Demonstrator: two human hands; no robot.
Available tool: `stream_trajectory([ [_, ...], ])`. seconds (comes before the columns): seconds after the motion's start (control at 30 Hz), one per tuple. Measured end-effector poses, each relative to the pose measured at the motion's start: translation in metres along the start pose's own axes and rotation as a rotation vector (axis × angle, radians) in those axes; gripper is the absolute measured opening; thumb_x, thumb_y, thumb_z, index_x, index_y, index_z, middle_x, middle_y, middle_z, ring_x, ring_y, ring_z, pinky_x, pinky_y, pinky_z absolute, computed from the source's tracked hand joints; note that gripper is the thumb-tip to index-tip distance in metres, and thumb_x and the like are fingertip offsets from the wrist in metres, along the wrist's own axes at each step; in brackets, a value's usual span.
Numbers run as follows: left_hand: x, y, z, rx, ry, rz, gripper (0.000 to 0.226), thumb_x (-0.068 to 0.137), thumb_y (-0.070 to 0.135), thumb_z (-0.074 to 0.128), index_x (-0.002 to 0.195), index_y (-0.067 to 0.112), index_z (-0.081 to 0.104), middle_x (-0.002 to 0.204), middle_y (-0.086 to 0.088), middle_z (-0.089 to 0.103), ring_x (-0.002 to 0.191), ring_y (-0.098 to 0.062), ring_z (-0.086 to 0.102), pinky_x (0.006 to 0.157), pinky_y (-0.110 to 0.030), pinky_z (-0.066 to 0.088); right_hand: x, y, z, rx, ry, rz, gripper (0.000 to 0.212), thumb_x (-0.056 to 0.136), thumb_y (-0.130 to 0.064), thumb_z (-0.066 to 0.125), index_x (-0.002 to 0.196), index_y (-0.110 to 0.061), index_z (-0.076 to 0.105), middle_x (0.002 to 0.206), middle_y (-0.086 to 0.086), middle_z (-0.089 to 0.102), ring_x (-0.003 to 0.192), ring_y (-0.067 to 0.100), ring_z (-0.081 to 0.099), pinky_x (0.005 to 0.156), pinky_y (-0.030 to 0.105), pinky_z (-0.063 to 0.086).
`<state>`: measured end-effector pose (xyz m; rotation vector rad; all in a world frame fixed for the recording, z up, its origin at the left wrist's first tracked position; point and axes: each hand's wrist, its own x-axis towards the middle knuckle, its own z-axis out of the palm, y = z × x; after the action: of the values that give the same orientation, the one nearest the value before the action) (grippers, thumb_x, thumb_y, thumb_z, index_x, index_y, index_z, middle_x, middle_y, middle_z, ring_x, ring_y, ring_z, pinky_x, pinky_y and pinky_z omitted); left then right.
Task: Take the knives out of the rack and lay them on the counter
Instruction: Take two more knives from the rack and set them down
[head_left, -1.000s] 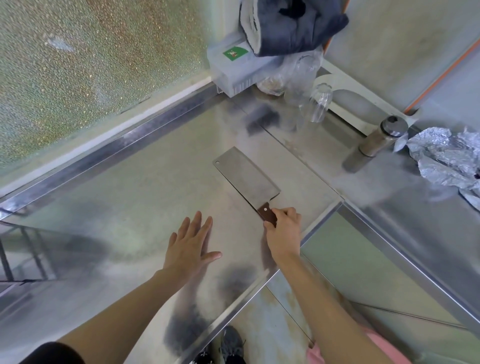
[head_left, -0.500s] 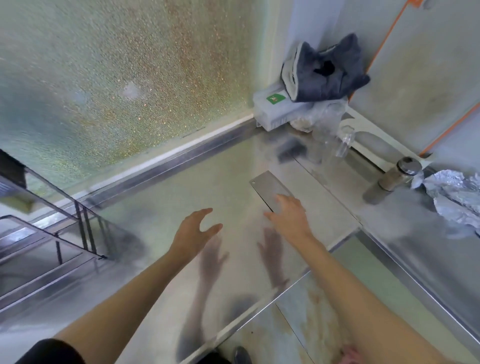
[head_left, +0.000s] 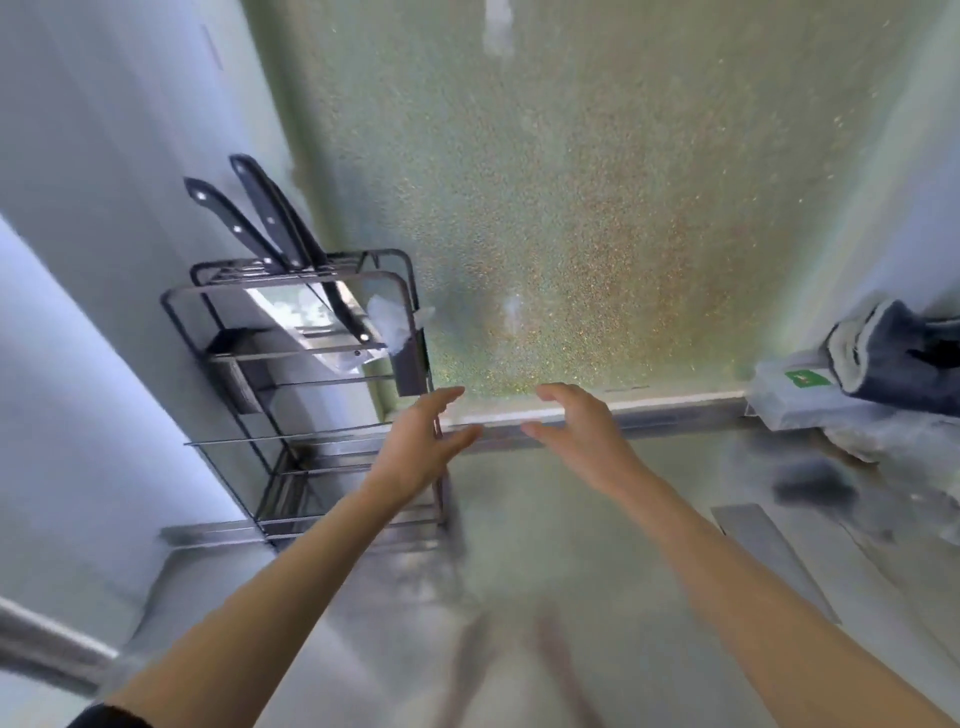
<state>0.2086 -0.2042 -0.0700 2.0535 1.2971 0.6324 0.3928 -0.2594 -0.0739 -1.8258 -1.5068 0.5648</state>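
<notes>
We see a kitchen: steel counter (head_left: 545, 519) lower centre, wire knife rack (head_left: 291, 374) with black-handled knives (head_left: 260, 218) left, frosted window (head_left: 597, 208) top.

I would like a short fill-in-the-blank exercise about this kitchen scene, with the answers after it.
1. ____ black-handled knives stand in the wire rack.
2. Both hands, left and right, hold ____.
3. The cleaver lies flat on the ____.
4. The rack is on the person's ____ side.

Answers: two; nothing; counter; left

2 black-handled knives (head_left: 244, 221) in 1 wire rack (head_left: 311, 395); 1 cleaver (head_left: 769, 556) on counter (head_left: 545, 519); 2 hands, 1 folded cloth (head_left: 898, 358)
</notes>
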Motion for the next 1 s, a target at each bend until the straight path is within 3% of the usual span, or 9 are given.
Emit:
stream_trajectory([
  [0.1,-0.003,-0.018,-0.054,0.024,0.117,-0.015,0.055,0.08,0.034,0.066,0.13,0.02,0.047,0.135,-0.004,0.053,0.121,-0.016,0.048,0.097,-0.023,0.033,0.021,-0.05,0.018,-0.009,-0.031,-0.141,0.051,0.083,-0.025,0.064,0.129,-0.011,0.048,0.133,0.008,0.053,0.123,0.02,0.047,0.103,0.03,0.034],
  [0.27,0.003,-0.054,-0.138,0.089,0.248,-0.05,0.06,0.08,0.037,0.065,0.132,0.02,0.042,0.138,-0.007,0.048,0.125,-0.022,0.046,0.106,-0.036,0.037,0.065,-0.127,0.042,-0.008,-0.017,-0.309,0.048,0.081,-0.024,0.066,0.125,-0.013,0.051,0.13,0.006,0.056,0.12,0.019,0.049,0.092,0.018,0.03],
  [0.47,0.032,-0.1,-0.207,0.264,0.322,-0.027,0.067,0.081,0.033,0.065,0.137,0.015,0.034,0.149,-0.008,0.032,0.132,-0.024,0.037,0.109,-0.036,0.033,0.123,-0.2,0.062,-0.036,0.045,-0.411,0.049,0.082,-0.024,0.065,0.126,-0.013,0.05,0.127,0.008,0.057,0.118,0.021,0.051,0.096,0.028,0.036],
  [0.63,0.063,-0.121,-0.231,0.348,0.304,0.027,0.073,0.082,0.035,0.062,0.143,0.019,0.025,0.155,-0.005,0.022,0.138,-0.026,0.029,0.113,-0.042,0.029,0.164,-0.242,0.077,-0.115,0.076,-0.45,0.051,0.083,-0.025,0.064,0.128,-0.012,0.046,0.129,0.008,0.056,0.119,0.022,0.051,0.097,0.029,0.037],
  [0.77,0.079,-0.133,-0.234,0.418,0.247,0.043,0.072,0.084,0.037,0.058,0.144,0.02,0.022,0.155,-0.001,0.023,0.138,-0.024,0.028,0.114,-0.042,0.027,0.186,-0.264,0.088,-0.089,0.15,-0.468,0.044,0.081,-0.026,0.065,0.12,-0.013,0.049,0.114,0.009,0.059,0.105,0.024,0.055,0.087,0.033,0.042],
  [0.87,0.084,-0.142,-0.233,0.488,0.208,0.041,0.071,0.085,0.038,0.056,0.144,0.023,0.02,0.156,0.002,0.021,0.141,-0.022,0.022,0.116,-0.043,0.023,0.203,-0.275,0.095,-0.117,0.181,-0.424,0.048,0.081,-0.026,0.066,0.123,-0.011,0.046,0.117,0.011,0.057,0.105,0.026,0.056,0.087,0.038,0.045],
  [1.0,0.085,-0.149,-0.232,0.48,0.236,0.079,0.067,0.086,0.035,0.056,0.143,0.025,0.023,0.155,0.004,0.023,0.141,-0.021,0.023,0.116,-0.044,0.025,0.215,-0.281,0.1,-0.062,0.191,-0.372,0.03,0.081,-0.019,0.066,0.107,-0.01,0.055,0.105,0.011,0.062,0.092,0.027,0.059,0.082,0.042,0.05],
])
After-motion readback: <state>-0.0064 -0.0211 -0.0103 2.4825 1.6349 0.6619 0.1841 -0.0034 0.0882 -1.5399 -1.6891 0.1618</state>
